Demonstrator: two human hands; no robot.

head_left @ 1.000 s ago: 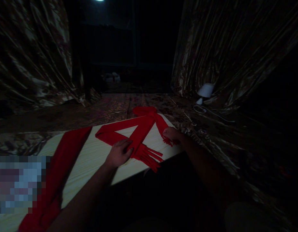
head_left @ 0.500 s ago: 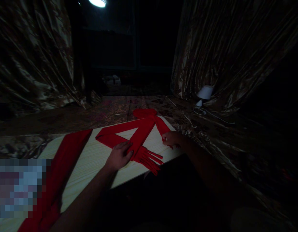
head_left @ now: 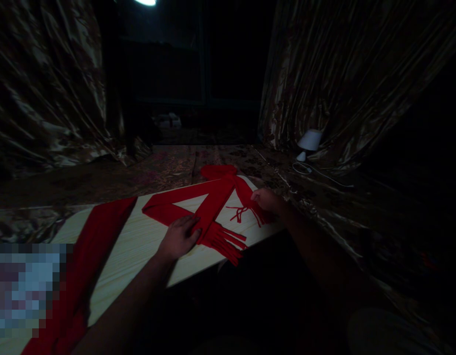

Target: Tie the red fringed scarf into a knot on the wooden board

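A red fringed scarf (head_left: 213, 202) lies on a pale wooden tabletop (head_left: 120, 246), crossed over itself in a triangular loop. My left hand (head_left: 180, 237) rests flat on the crossing near one fringed end (head_left: 226, 241), fingers stretched out. At the right corner, the scarf's other fringed end spreads over the wood. My right hand (head_left: 266, 199) is closed at that end's right edge, thumb and fingers pinching the cloth. Part of the scarf's far section bunches beyond the table's back edge.
Another strip of red cloth (head_left: 98, 236) crosses the table at left, beside a blurred-out patch (head_left: 24, 291). Behind are patterned curtains (head_left: 305, 64) and a patterned cover (head_left: 176, 162). A small white lamp (head_left: 309, 140) with its cord stands back right. The room is dark.
My right hand has moved slightly up and right along the scarf's end, and the fringe there now shows spread out. My left hand stays in place on the scarf. The view shifts slightly.
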